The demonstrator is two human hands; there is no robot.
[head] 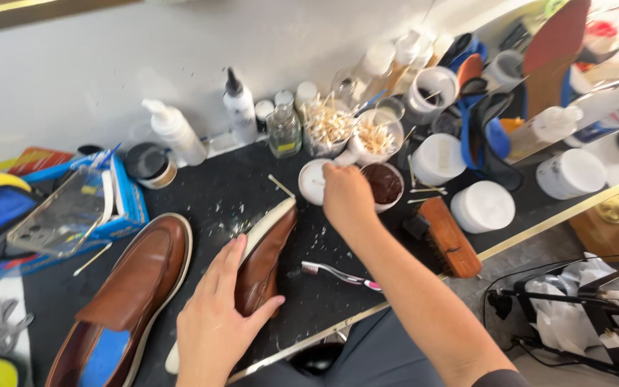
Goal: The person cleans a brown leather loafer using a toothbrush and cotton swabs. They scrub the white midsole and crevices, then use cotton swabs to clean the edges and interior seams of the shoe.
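My left hand grips a brown leather shoe tipped on its side, its white sole edge facing up, on the black worktop. My right hand reaches forward with fingers pinched over a small white open jar; what it pinches is hidden. Beside that jar stands an open jar of brown paste. The second brown shoe lies sole-down at the left, showing a blue insole. A toothbrush rests on the worktop between shoe and right forearm.
A wooden shoe brush lies at the right. Cups of cotton swabs, squeeze bottles, white lidded jars and a small glass bottle crowd the back. A blue box with a clear tray sits left. White flecks dot the worktop.
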